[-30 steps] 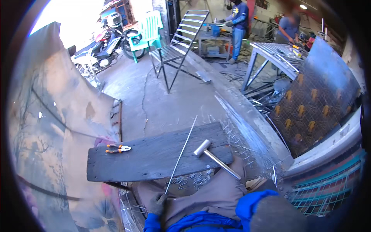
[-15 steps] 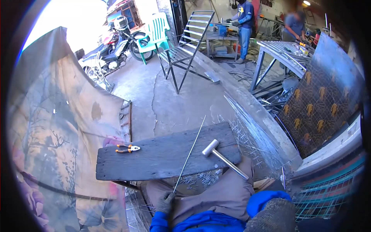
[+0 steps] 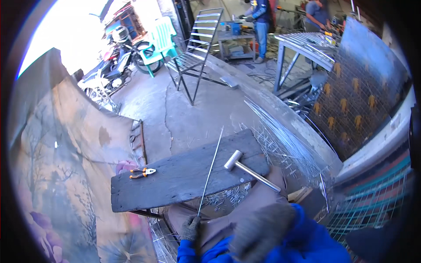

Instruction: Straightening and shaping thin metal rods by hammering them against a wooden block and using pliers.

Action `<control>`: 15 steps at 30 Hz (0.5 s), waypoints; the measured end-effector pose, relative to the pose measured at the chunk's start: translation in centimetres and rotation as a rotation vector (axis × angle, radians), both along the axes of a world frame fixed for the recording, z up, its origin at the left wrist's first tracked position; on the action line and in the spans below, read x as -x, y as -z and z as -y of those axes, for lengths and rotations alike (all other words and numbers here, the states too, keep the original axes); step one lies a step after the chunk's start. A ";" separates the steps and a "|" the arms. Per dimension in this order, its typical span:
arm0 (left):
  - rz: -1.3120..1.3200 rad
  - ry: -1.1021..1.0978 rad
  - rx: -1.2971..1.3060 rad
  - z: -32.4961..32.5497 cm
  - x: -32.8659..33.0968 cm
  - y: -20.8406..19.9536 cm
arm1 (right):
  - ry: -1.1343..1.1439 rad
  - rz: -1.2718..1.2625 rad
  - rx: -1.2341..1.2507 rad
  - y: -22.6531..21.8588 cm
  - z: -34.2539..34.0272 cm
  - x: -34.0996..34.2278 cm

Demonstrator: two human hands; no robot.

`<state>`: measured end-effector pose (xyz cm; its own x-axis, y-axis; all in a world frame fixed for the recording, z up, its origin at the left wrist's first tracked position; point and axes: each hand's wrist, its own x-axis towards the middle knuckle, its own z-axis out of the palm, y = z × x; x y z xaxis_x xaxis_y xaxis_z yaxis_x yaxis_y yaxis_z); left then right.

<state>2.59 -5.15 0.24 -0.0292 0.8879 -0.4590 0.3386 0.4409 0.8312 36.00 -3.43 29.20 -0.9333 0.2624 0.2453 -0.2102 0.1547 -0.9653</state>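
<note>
My left hand (image 3: 190, 229), in a grey knit glove, is closed on the lower end of a thin metal rod (image 3: 211, 168). The rod slants up and away across a dark wooden plank bench (image 3: 175, 186). Over my lap hovers my gloved right hand (image 3: 264, 230), smeared by motion, so its fingers cannot be made out. A steel hammer (image 3: 256, 176) lies on the plank's right part, its handle reaching over the near edge. Pliers with orange and black handles (image 3: 142, 173) rest near the left end.
Cut metal pieces (image 3: 230, 196) lie on the floor below the plank. Long wire rods (image 3: 276, 129) are bundled to the right. A painted cloth (image 3: 66, 175) hangs at left. Beyond stand a metal chair frame (image 3: 199, 59), a green plastic chair (image 3: 160, 39), a motorcycle and two people.
My right hand has swung in from the lower right to above my lap. My left hand keeps its hold on the rod. The whole view has shifted slightly.
</note>
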 end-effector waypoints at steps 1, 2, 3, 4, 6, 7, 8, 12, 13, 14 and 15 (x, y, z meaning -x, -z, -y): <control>0.138 -0.031 -0.026 0.2 0.1 -0.2 | 0.116 0.008 0.073 1.0 0.3 1.0; 0.290 -0.025 -0.036 -0.6 -0.6 0.0 | 0.266 0.103 0.114 1.7 0.3 1.6; 0.284 0.046 -0.012 -1.6 -1.2 -0.2 | 0.427 0.194 0.165 2.6 0.4 2.2; 0.285 0.108 0.022 -2.3 -1.9 -0.3 | 0.495 0.178 0.192 4.6 0.4 3.3; 0.273 0.203 0.107 0.1 -0.7 0.5 | 0.503 0.141 0.269 8.3 0.7 6.2; 0.269 0.237 0.152 0.7 -0.2 0.1 | 0.545 0.125 0.306 8.3 0.6 7.3; 0.263 0.254 0.199 1.8 0.4 -0.4 | 0.495 0.123 0.186 8.3 0.6 8.3; 0.289 0.216 0.273 3.5 0.7 -1.2 | 0.493 0.202 -0.010 6.4 0.3 7.8; 0.304 0.195 0.277 3.6 0.6 -1.0 | 0.534 0.211 -0.023 6.7 0.4 7.7; 0.318 0.168 0.276 3.6 0.5 -1.1 | 0.515 0.209 -0.029 6.8 0.3 7.6; 0.333 0.138 0.271 3.6 0.5 -1.2 | 0.541 0.232 0.002 6.9 0.1 7.6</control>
